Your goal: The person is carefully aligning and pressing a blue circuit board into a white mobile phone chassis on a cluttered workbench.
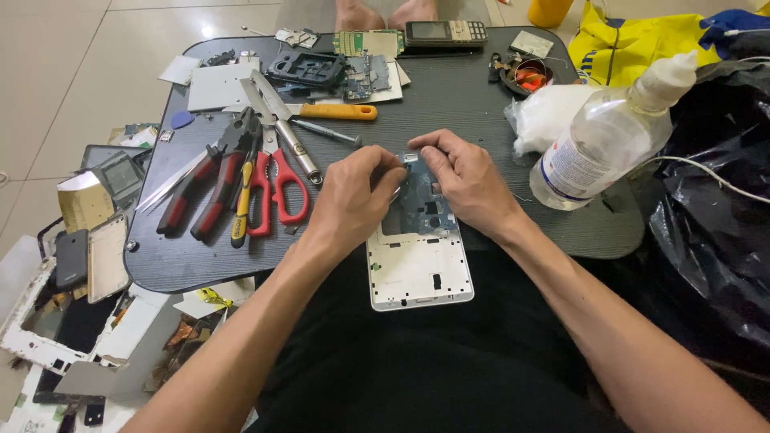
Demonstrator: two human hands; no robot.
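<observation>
Opened white phone body [417, 269] lies at the near edge of a dark table [473, 96], its lower end hanging off toward the person's lap, back cover off, dark circuit board showing in the upper half. Left hand [353, 200] sits on the upper-left part of the phone, fingers curled in tight, thumb & forefinger pinched at sth small near the top edge; what's in the pinch is too small to tell. Right hand [469, 180] rests on the upper-right side, fingers bent and pressing on the phone frame, fingertips close to the left hand's.

Just left of the hands, w/ handles toward the person: red-handled pliers [200, 180], red-handled scissors [277, 180], a yellow-and-black handled tool between them. A knife w/ orange handle [337, 111] lies further back, a silver metal tool beside it. At the far edge: loose circuit boards [365, 72], a dark phone frame, an old keypad phone [445, 32]. Right of the hands: clear plastic squeeze bottle [609, 132] lying tilted, white plastic bag [549, 112] behind it. Floor on the left holds more phone shells & parts [80, 265]. Black bag [718, 240] at far right.
</observation>
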